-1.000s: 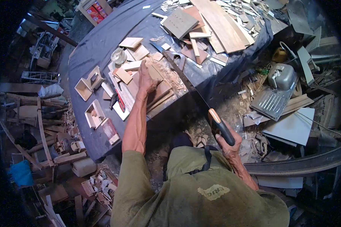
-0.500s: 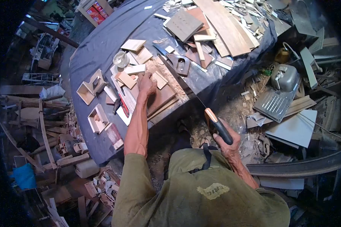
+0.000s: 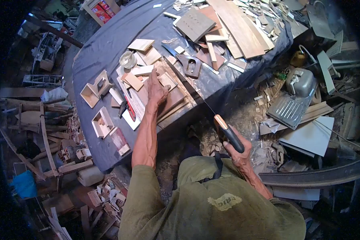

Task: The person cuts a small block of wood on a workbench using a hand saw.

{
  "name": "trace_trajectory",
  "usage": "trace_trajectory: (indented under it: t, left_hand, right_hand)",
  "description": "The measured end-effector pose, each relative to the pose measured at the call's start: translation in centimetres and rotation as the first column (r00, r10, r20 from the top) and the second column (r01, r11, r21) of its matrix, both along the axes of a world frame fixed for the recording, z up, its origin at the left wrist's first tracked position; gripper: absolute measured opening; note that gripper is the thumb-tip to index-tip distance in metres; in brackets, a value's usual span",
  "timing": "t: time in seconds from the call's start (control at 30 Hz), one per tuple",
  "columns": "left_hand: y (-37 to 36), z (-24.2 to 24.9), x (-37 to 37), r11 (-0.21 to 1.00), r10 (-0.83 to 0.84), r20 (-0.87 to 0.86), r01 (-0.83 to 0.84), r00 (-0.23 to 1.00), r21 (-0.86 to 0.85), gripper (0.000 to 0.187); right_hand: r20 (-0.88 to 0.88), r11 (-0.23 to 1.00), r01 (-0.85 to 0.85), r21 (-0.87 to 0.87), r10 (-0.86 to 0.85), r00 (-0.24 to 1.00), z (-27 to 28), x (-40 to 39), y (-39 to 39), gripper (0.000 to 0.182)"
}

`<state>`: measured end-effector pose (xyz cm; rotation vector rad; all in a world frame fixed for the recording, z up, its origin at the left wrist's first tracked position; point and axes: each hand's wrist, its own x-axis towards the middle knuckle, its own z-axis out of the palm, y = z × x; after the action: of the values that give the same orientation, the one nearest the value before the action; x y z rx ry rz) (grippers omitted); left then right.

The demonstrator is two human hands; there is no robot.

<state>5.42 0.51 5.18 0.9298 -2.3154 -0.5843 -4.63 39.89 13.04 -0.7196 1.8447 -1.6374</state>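
Note:
My right hand (image 3: 240, 150) is closed around the black-and-orange handle (image 3: 232, 134) of a handsaw. Its dark blade (image 3: 192, 91) runs up and left over the table corner, along the right side of a brown board (image 3: 174, 102). My left hand (image 3: 158, 91) rests on that board with the index finger stretched forward and the thumb out to the right. Between them it grips a small pale wood piece (image 3: 167, 81); the finger undersides are hidden. Just left of this hand lie a small wood block (image 3: 133, 81) and a pale strip (image 3: 142, 71).
Small wooden boxes (image 3: 103, 122), a red-and-black tool (image 3: 129, 110) and a round container (image 3: 127, 60) are on the cloth-covered table (image 3: 102, 52). A second saw (image 3: 190, 65) lies beyond the blade. Planks (image 3: 240, 30) are piled at the back; a metal sink (image 3: 294, 98) stands at right.
My left hand has shifted slightly right and toward me, its index finger straighter and thumb further out. The saw has moved slightly up and left, its blade still beside the board.

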Motion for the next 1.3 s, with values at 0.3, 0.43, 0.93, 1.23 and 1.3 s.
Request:
trace_trajectory:
  t: [0.3, 0.43, 0.93, 1.23, 1.3]
  left_hand:
    - [-0.8, -0.9, 0.4, 0.995, -0.022, 0.179, 0.039, 0.984, -0.093, 0.086]
    - [0.7, 1.4, 0.1, 0.995, -0.002, 0.255, -0.023, 0.967, 0.094, 0.086]
    - [-0.2, -2.2, -0.7, 0.987, 0.102, 0.143, -0.082, 0.984, -0.139, 0.050]
    - [0.9, -2.5, -2.5, 0.936, 0.327, 0.183, -0.292, 0.927, -0.196, 0.042]
    - [0.8, -2.5, -2.8, 0.927, 0.350, 0.174, -0.313, 0.920, -0.205, 0.040]
  right_hand:
    - [-0.024, 1.000, -0.021, 0.016, 0.022, 0.999, -0.1, -0.1, 0.3, 0.059]
    - [-0.076, 0.999, -0.039, 0.010, 0.040, 0.996, 0.0, -0.1, 0.1, 0.059]
    - [-0.081, 0.995, -0.078, 0.060, 0.082, 0.993, -0.3, -0.5, 0.4, 0.059]
    - [-0.054, 0.993, -0.110, 0.036, 0.112, 0.992, -0.3, -0.7, 0.7, 0.059]
    - [-0.053, 0.995, -0.102, 0.010, 0.102, 0.993, -0.8, -0.6, 0.8, 0.059]
